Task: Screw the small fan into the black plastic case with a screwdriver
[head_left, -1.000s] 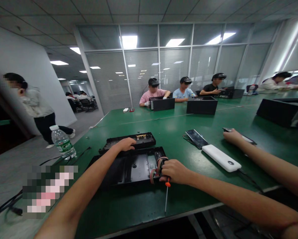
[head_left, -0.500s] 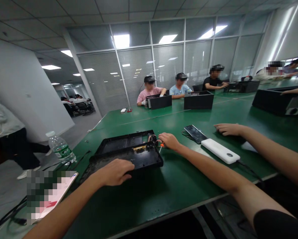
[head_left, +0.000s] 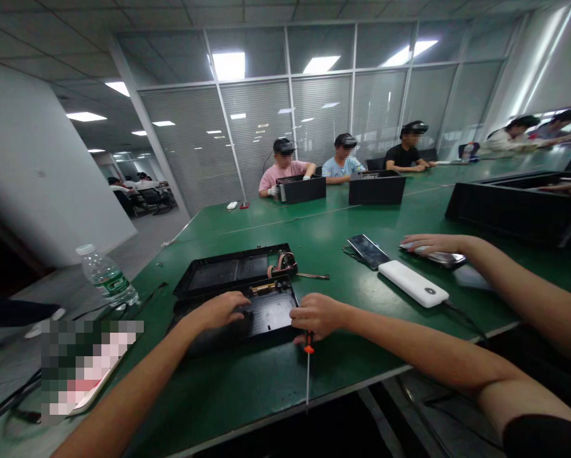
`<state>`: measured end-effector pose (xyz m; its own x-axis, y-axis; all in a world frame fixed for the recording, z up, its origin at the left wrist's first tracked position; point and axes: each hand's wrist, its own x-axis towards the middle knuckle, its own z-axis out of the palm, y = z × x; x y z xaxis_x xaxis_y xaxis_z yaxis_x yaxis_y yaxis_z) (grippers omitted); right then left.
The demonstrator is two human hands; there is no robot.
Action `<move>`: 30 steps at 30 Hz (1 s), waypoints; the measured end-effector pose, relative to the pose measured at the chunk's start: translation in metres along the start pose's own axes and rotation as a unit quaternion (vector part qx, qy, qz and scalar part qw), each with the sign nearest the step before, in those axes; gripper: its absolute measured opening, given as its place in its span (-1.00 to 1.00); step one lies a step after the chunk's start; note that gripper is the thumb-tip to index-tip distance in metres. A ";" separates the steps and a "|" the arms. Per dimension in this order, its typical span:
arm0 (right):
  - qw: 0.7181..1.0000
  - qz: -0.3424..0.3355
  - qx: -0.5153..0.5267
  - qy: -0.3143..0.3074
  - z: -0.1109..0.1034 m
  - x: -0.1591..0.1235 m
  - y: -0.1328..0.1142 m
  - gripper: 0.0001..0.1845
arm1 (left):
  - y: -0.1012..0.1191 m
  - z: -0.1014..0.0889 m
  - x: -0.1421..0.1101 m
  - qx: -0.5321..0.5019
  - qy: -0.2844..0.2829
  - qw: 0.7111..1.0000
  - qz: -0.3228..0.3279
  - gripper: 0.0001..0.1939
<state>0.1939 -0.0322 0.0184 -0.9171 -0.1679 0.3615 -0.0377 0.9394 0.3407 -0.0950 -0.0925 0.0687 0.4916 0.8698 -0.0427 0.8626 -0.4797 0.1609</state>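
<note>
A black plastic case lies in two halves on the green table. The front half is shallow, with a brass-coloured strip near its far edge. The back half holds coiled wires at its right end, and a thin cable runs out of it to the right. My left hand is over the left part of the front half, thumb and fingers apart. At the right edge of that half, my right hand is closed around a screwdriver with a black and orange handle. Its shaft points down toward the table's front edge.
A water bottle and a pink-screened device are on the left. To the right lie a phone and a white power bank. Beyond them, another person's hand rests on a flat silver object. Black boxes and seated people line the far side.
My right hand has come nearer with the screwdriver, which now points toward me. The front half lies flatter. My left hand has shifted slightly. The neighbour's hand now rests on a silver object.
</note>
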 end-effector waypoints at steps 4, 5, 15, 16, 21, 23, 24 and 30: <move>0.999 0.006 -0.037 0.000 0.001 0.003 0.000 -0.72 | -0.008 0.017 0.016 0.039 -0.013 0.998 0.041 -0.77; 0.999 0.007 -0.040 -0.003 0.001 0.002 0.001 -0.72 | -0.010 0.020 0.019 0.046 -0.012 0.998 0.046 -0.77; 0.999 0.017 -0.037 -0.020 0.000 0.003 0.000 -0.72 | -0.001 0.002 0.077 0.028 0.089 0.990 0.107 -0.90; 0.999 0.017 -0.036 -0.020 0.000 0.003 0.000 -0.72 | 0.003 0.000 0.087 0.026 0.097 0.989 0.110 -0.90; 0.999 0.010 -0.028 -0.012 0.003 0.001 0.002 -0.72 | 0.011 0.009 0.127 0.025 0.124 0.981 0.148 -0.88; 1.000 0.014 -0.024 -0.012 0.003 0.000 0.002 -0.72 | 0.008 0.019 0.134 0.023 0.132 0.978 0.161 -0.86; 1.000 0.017 -0.021 -0.012 0.004 0.000 0.002 -0.72 | 0.006 0.023 0.135 0.023 0.138 0.977 0.160 -0.86; 1.000 0.025 -0.012 -0.015 0.002 0.001 0.001 -0.72 | -0.002 0.038 0.135 0.055 0.154 0.976 0.142 -0.84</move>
<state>0.1920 -0.0305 0.0171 -0.9291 -0.1121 0.3524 0.0170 0.9390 0.3435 -0.0256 0.0211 0.0249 0.6683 0.6855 0.2889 0.7127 -0.7013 0.0153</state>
